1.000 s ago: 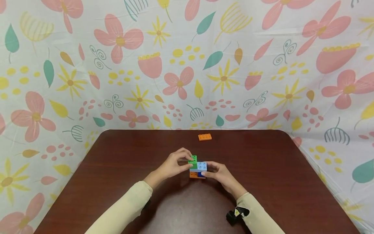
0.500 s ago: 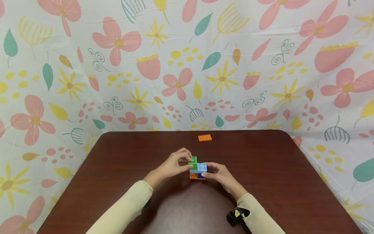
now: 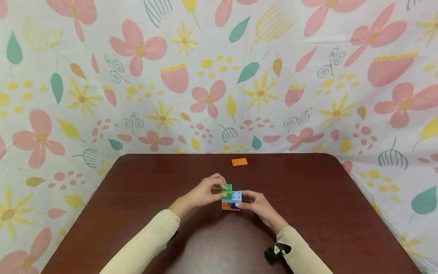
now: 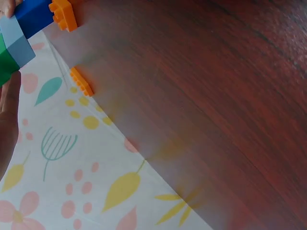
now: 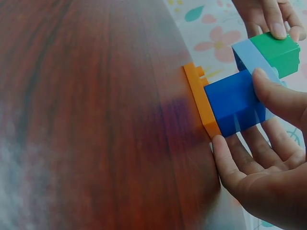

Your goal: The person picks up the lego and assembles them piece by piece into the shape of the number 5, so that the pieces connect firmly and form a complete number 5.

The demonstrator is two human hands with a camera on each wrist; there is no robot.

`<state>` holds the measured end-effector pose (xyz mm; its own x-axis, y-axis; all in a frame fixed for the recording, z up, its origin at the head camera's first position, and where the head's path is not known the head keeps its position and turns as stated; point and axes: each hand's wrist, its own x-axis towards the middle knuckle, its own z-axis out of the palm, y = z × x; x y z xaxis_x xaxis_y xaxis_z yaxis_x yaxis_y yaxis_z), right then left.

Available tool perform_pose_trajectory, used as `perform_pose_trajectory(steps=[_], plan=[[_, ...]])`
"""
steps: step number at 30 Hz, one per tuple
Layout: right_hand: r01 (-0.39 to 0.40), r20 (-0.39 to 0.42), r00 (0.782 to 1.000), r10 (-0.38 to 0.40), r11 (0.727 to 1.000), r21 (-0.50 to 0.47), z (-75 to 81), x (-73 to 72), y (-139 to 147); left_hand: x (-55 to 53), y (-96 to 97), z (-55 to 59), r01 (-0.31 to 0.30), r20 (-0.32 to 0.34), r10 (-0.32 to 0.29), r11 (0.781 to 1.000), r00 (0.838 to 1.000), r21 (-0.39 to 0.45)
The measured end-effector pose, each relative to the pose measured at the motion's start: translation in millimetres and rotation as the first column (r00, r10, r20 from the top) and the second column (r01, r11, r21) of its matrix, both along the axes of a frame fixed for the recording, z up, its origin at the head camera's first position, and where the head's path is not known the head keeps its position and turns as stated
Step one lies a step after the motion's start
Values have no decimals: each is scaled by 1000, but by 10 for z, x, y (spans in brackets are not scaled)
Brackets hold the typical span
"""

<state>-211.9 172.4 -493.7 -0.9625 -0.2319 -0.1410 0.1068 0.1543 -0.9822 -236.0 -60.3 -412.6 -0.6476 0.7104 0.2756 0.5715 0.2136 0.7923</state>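
A small tower of toy building bricks stands at the table's middle in the head view. Its base is an orange plate (image 5: 200,100), with a dark blue brick (image 5: 232,103) on one end. A light blue brick (image 3: 237,195) lies over that, jutting out to the left. On its left half sits a green brick (image 3: 227,192), which my left hand (image 3: 207,191) pinches between thumb and fingers. My right hand (image 3: 258,205) grips the tower from the right, thumb on the near side across the blue bricks, as the right wrist view (image 5: 283,163) shows.
A second orange plate (image 3: 239,162) lies near the far edge of the dark brown table (image 3: 308,190). Behind the table hangs a flower-printed cloth (image 3: 212,125). A black wrist device (image 3: 273,254) shows at the right sleeve.
Both hands keep their hold on the bricks. The green brick and left hand have shifted very slightly to the right; otherwise only the head view moves a little.
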Motion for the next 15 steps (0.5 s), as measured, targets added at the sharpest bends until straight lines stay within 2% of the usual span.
perform_pose_trajectory(steps=[4,9,15], plan=[[1,-2,1000,-1,1000,-5,-12,-6,-11,-25,-14,-74,-20,-19,20,1000,1000,-10],[-4,-11,1000,4,1000,-1,-34,-11,-5,-76,-9,-159,-25,0,25,1000,1000,-13],[5,-9,1000,-5,1000,3,-11,-17,-9,-136,-15,-346,-46,-28,47,999,999,29]])
